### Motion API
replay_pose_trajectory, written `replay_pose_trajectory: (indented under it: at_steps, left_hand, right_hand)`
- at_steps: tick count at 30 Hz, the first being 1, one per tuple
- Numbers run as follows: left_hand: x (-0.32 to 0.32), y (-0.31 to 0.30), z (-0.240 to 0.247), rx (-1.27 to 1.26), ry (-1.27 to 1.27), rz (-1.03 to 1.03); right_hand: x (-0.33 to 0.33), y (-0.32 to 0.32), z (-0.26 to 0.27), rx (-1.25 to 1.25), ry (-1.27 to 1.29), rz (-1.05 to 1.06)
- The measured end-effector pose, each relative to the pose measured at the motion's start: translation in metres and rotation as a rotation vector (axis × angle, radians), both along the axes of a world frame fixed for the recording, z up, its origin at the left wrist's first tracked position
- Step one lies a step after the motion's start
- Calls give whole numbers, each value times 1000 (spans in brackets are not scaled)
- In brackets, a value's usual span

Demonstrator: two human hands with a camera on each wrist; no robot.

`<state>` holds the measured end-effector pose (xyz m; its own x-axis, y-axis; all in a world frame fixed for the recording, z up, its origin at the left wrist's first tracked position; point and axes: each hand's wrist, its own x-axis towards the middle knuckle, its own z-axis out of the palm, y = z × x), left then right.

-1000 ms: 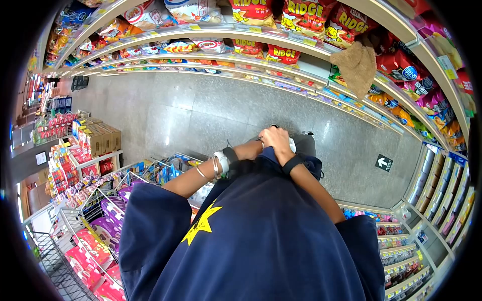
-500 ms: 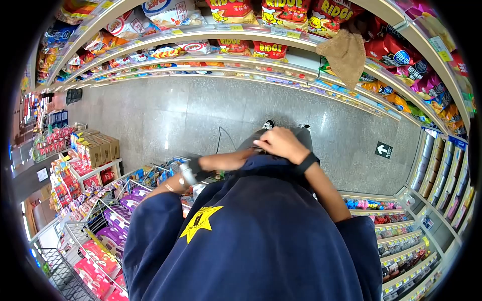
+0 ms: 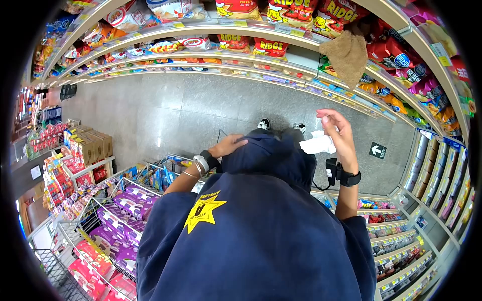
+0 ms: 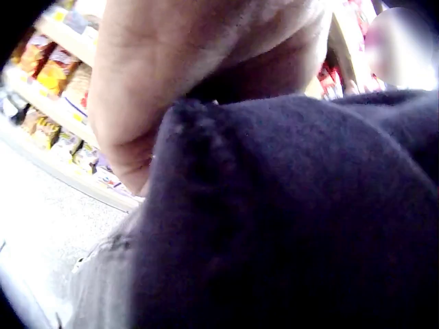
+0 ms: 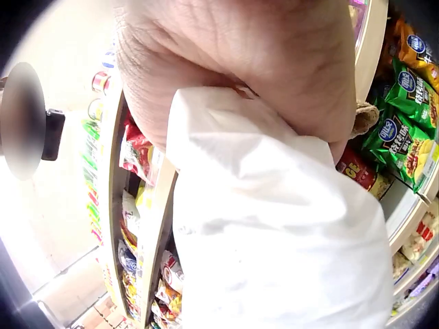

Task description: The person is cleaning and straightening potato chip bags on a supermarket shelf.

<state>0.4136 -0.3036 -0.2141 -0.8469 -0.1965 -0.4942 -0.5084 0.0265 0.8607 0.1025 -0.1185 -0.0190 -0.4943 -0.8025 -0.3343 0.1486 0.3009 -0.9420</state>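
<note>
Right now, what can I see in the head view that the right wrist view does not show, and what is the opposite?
Only the head view shows the left hand, gripping the dark blue shirt, plus the arrow sign on the floor and the shoes.

Only the right wrist view shows a dark box-shaped object beside a blurred oval patch; I cannot tell what it is.

Both show the right hand holding crumpled white material, and shelved snack bags.
</note>
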Motion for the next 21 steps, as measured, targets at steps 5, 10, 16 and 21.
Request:
replay_pose_trajectory:
  at_steps: [5,10,16,21]
  left_hand:
    - [10,-36,-37,71,-129,-115]
    - [-28,11,0,123,-132,-156]
    - [-23,25,-5,95,-196,-307]
    - [-22,4,-42,104,-251,-148]
  right_hand:
    - [10,19,-12,-9,-3,-46]
    - [22,35,-28,73,-27,-128]
    - [30,44,-26,79,-41,-151]
    - [27,39,-17,-87,-199,-183]
